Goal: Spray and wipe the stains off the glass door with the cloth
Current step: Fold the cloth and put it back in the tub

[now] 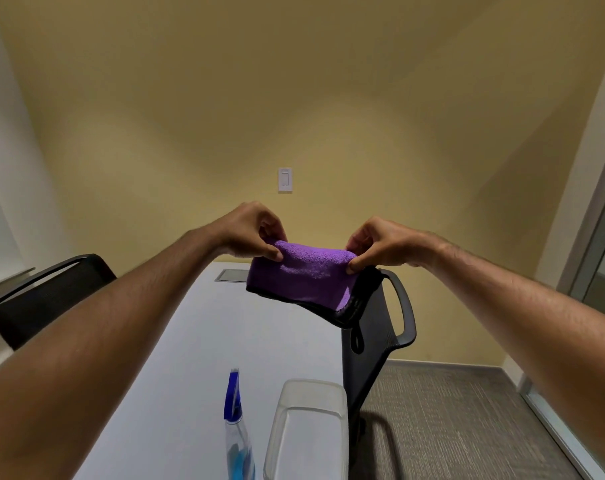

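A folded purple cloth (308, 275) with a black border hangs in the air above the white table (197, 341). My left hand (249, 232) pinches its upper left corner and my right hand (380, 244) pinches its upper right corner. A spray bottle (237, 431) with a blue trigger head and blue liquid stands on the table near the bottom edge of the view. A glass panel (602, 258) in a pale frame shows at the far right; whether it is the door I cannot tell.
A clear plastic container (308, 431) stands right of the spray bottle. Black chairs sit at the table's left (48, 292) and right (380, 341). A yellow wall with a white switch (285, 180) is ahead. Grey carpet (450, 420) lies to the right.
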